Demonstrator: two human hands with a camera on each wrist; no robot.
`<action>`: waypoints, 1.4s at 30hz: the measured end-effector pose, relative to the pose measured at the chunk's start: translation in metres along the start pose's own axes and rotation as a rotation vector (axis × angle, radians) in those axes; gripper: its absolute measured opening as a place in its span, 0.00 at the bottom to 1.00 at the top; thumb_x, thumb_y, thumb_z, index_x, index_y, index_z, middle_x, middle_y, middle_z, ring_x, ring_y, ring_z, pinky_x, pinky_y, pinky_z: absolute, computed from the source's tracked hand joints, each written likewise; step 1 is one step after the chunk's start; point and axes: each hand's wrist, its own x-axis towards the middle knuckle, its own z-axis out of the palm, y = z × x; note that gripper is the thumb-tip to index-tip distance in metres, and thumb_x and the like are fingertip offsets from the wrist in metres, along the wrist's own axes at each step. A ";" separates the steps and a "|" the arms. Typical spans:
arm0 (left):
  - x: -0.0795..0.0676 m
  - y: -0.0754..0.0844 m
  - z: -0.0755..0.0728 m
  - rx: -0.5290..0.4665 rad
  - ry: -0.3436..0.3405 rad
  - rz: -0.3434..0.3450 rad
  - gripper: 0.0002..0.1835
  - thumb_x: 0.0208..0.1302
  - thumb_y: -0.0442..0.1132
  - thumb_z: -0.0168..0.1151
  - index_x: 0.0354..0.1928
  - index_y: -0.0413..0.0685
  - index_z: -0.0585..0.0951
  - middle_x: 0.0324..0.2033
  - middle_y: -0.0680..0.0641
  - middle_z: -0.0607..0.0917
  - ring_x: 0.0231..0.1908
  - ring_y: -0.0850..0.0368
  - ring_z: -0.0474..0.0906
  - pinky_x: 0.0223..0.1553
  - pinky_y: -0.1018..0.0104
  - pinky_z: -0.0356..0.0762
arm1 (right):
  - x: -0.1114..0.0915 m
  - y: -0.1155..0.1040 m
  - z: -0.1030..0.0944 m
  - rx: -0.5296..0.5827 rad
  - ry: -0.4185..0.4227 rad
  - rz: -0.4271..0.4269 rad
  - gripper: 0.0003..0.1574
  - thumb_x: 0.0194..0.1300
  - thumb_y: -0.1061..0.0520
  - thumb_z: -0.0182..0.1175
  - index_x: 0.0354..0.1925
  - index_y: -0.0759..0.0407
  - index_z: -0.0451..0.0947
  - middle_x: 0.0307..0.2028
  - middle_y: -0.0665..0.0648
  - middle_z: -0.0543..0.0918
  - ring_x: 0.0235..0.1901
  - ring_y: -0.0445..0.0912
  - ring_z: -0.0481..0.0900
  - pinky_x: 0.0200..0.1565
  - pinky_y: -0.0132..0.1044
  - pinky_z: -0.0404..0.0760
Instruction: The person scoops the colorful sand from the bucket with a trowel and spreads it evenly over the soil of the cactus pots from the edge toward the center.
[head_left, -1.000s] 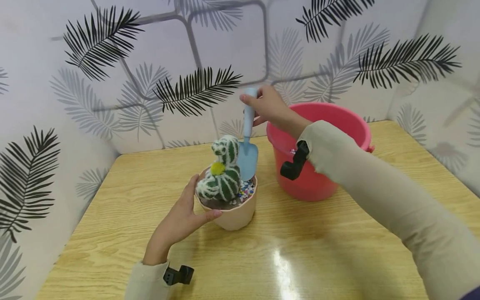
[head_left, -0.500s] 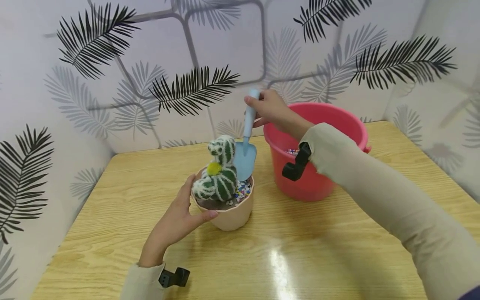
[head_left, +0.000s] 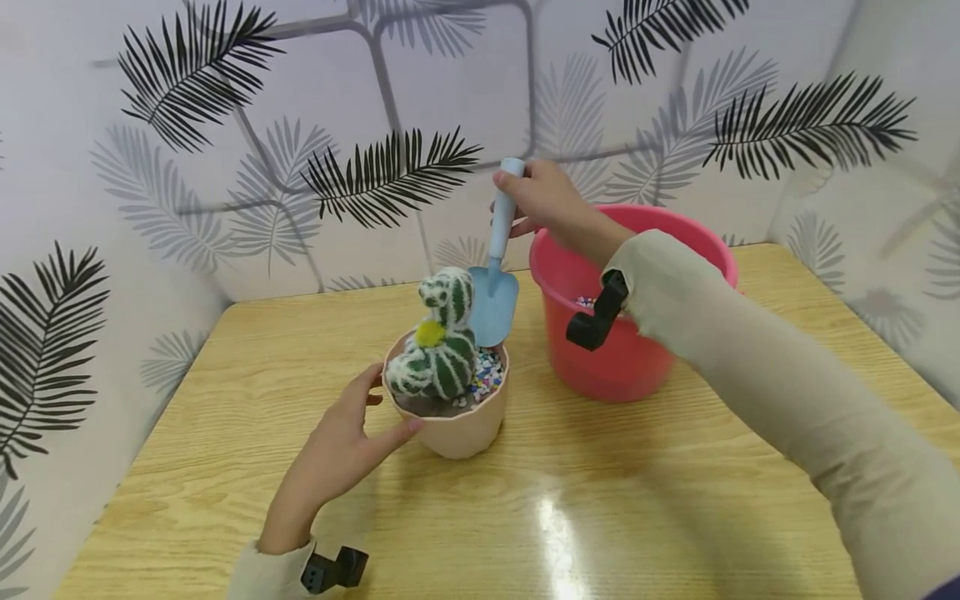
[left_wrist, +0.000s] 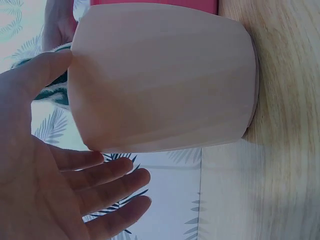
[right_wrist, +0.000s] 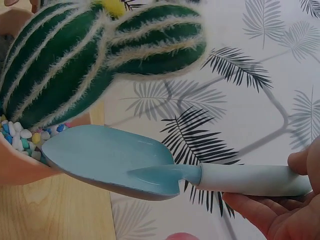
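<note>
My right hand holds a light blue hand trowel by its pale handle. The blade points down behind the right side of the cactus, its tip just above the colored pebbles. The pebbles lie in a pale peach flowerpot beside a green cactus with white fuzzy ridges and a yellow flower. My left hand is spread at the pot's left side. In the left wrist view its thumb lies at the rim of the flowerpot, while the other fingers extend loosely beside it.
Right of the pot stands a red bucket with colored pebbles inside, partly hidden by my right forearm. Both rest on a wood-grain table. A wall with a leaf pattern rises along the table's back edge.
The trowel has risen a little, its tip lifting off the pebbles. My left hand has loosened and drawn slightly down and left from the pot.
</note>
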 end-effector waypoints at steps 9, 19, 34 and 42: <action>-0.011 0.012 -0.006 0.050 0.009 -0.046 0.42 0.62 0.64 0.56 0.69 0.45 0.60 0.63 0.39 0.70 0.58 0.42 0.72 0.51 0.47 0.74 | -0.007 -0.010 -0.011 0.012 0.005 -0.013 0.22 0.74 0.53 0.46 0.56 0.69 0.63 0.47 0.66 0.77 0.42 0.52 0.82 0.45 0.45 0.83; -0.020 0.026 -0.002 0.121 -0.006 -0.124 0.37 0.63 0.64 0.54 0.63 0.42 0.69 0.58 0.41 0.76 0.54 0.44 0.77 0.48 0.49 0.77 | -0.014 -0.020 -0.025 -0.022 0.031 -0.033 0.20 0.74 0.52 0.46 0.57 0.65 0.62 0.44 0.62 0.78 0.40 0.51 0.82 0.39 0.37 0.84; -0.035 0.060 0.018 0.159 0.035 -0.096 0.23 0.64 0.57 0.58 0.48 0.47 0.80 0.46 0.47 0.84 0.42 0.51 0.82 0.39 0.53 0.79 | -0.028 -0.027 -0.056 0.171 0.065 0.004 0.20 0.74 0.55 0.45 0.55 0.67 0.58 0.38 0.59 0.77 0.26 0.43 0.84 0.29 0.36 0.84; -0.034 0.071 0.031 0.098 0.030 -0.016 0.19 0.64 0.53 0.59 0.48 0.48 0.81 0.42 0.49 0.86 0.36 0.56 0.84 0.37 0.57 0.80 | -0.033 -0.029 -0.070 0.169 0.082 -0.012 0.20 0.74 0.54 0.45 0.56 0.65 0.59 0.35 0.57 0.78 0.25 0.43 0.84 0.28 0.35 0.84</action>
